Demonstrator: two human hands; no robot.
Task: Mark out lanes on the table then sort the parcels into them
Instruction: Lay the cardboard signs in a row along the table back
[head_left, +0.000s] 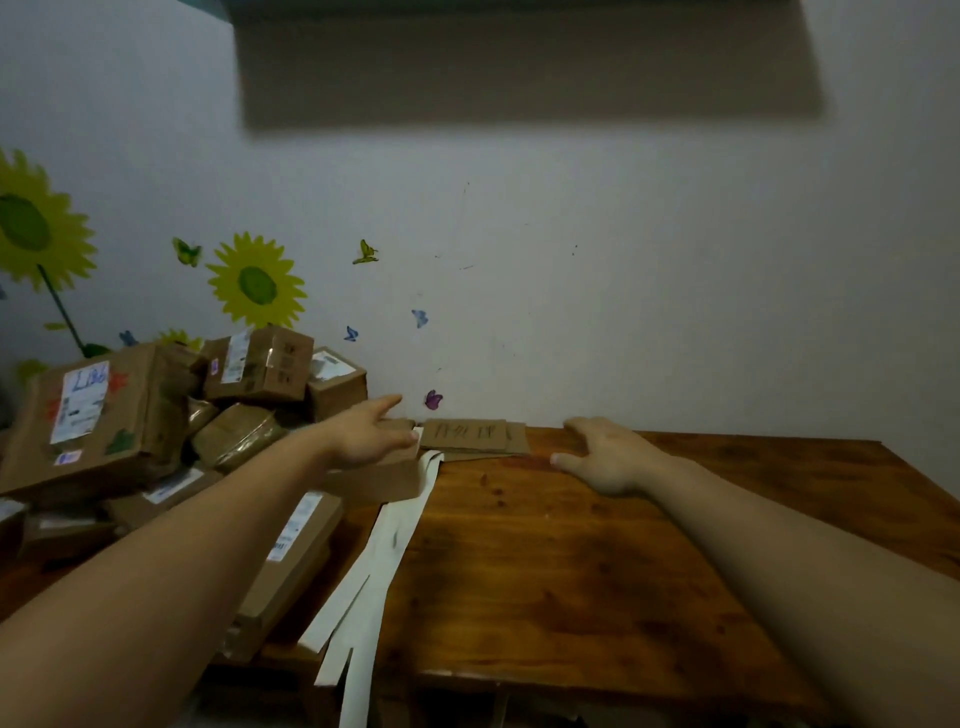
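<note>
Plainly, in the head view, the white paper strips (396, 540) lie on the table (597, 582) with their long axis running from the wall edge back toward the person. Their far end is just right of the left hand (371, 435), whose fingers reach out straight over a cardboard piece (384, 480) beside the heaped parcels (156, 415). The right hand (608, 460) rests flat, fingers loosely spread, on the wood beyond the lettered card (464, 434), so the left hand looks the nearer for shifting a strip.
</note>
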